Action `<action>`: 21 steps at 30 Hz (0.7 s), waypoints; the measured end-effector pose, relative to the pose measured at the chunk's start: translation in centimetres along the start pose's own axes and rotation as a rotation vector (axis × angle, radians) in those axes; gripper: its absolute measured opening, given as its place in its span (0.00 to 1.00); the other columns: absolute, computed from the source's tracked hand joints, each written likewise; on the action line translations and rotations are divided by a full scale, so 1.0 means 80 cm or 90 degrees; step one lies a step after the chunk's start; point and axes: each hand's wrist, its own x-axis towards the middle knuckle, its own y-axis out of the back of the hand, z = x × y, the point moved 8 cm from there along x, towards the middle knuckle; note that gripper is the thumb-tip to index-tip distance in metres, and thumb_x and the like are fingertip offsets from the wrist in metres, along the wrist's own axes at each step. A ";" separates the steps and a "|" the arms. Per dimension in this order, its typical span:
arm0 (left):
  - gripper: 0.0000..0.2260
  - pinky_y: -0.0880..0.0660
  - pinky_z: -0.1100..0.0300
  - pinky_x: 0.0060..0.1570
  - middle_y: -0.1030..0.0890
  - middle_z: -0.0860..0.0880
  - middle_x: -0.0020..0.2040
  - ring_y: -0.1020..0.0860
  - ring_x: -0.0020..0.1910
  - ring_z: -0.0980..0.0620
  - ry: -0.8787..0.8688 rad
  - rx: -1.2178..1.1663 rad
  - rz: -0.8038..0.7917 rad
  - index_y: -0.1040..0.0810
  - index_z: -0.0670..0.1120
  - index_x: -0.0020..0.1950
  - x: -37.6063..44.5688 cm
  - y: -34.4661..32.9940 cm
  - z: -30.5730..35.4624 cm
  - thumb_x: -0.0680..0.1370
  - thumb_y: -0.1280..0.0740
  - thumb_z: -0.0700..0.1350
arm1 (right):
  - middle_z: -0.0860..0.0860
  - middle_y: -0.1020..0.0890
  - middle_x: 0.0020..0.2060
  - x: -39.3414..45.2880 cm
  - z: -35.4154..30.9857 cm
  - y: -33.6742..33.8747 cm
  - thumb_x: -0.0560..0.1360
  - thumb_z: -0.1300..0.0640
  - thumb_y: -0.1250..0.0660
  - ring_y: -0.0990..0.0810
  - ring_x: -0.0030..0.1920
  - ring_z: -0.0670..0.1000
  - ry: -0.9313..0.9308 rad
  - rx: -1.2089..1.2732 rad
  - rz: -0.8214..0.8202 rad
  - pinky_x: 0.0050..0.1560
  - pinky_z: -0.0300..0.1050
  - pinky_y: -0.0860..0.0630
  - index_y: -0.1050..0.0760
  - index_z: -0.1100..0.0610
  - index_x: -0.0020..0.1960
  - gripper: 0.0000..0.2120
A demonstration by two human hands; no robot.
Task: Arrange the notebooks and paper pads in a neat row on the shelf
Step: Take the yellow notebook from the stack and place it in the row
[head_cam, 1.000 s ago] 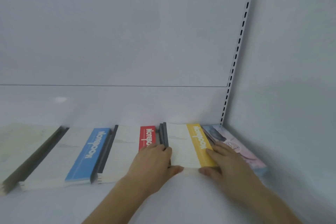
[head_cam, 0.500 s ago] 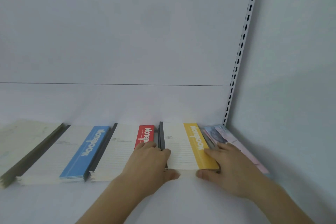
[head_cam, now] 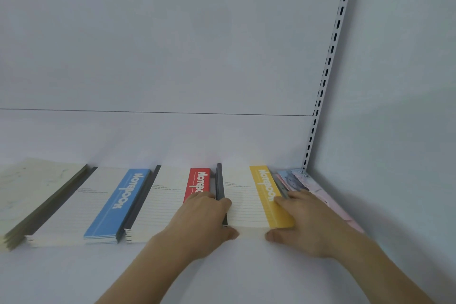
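White shelf (head_cam: 222, 274) under pale back panel, slotted upright (head_cam: 328, 61) at right corner. Lying flat near that corner: yellow notebook (head_cam: 246, 202), white lined cover with yellow "Notebook" band along right edge, long axis running front to back. Left hand (head_cam: 199, 224) curled round its left edge, right hand (head_cam: 303, 224) round its right, thumbs at front edge. Beside it leftward: red notebook (head_cam: 170, 195), blue notebook (head_cam: 98, 202); pink pads (head_cam: 318, 192) rightward.
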 end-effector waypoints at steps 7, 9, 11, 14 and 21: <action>0.15 0.28 0.57 0.48 0.25 0.50 0.50 0.27 0.48 0.50 0.037 -0.044 -0.035 0.28 0.49 0.51 0.000 -0.004 0.002 0.76 0.33 0.59 | 0.51 0.27 0.58 0.007 0.002 -0.004 0.62 0.24 0.40 0.32 0.62 0.54 -0.008 -0.009 -0.018 0.62 0.50 0.31 0.30 0.53 0.66 0.43; 0.16 0.29 0.56 0.47 0.25 0.50 0.50 0.27 0.49 0.50 0.046 -0.037 -0.031 0.28 0.49 0.52 0.000 -0.003 0.002 0.76 0.33 0.60 | 0.51 0.26 0.58 0.009 0.002 -0.004 0.62 0.24 0.40 0.32 0.62 0.54 -0.014 -0.012 -0.018 0.61 0.50 0.31 0.30 0.52 0.65 0.43; 0.17 0.30 0.56 0.49 0.24 0.50 0.50 0.27 0.51 0.49 0.050 -0.007 -0.025 0.27 0.50 0.54 -0.001 -0.001 0.004 0.75 0.34 0.61 | 0.51 0.26 0.56 0.009 0.001 -0.004 0.61 0.23 0.40 0.31 0.61 0.54 -0.013 -0.021 -0.010 0.60 0.49 0.30 0.29 0.50 0.64 0.41; 0.21 0.33 0.56 0.58 0.24 0.51 0.55 0.29 0.58 0.49 0.046 0.044 -0.006 0.28 0.51 0.62 -0.003 0.002 0.009 0.75 0.35 0.63 | 0.50 0.26 0.56 0.006 0.001 -0.001 0.62 0.23 0.41 0.33 0.63 0.53 -0.005 -0.042 0.005 0.62 0.48 0.32 0.31 0.46 0.65 0.39; 0.35 0.41 0.53 0.73 0.37 0.52 0.74 0.42 0.74 0.49 0.042 0.015 0.046 0.39 0.54 0.76 -0.025 0.020 -0.002 0.73 0.31 0.63 | 0.46 0.34 0.69 -0.010 -0.019 0.024 0.66 0.25 0.41 0.44 0.73 0.51 0.043 -0.044 0.072 0.73 0.49 0.44 0.38 0.46 0.73 0.42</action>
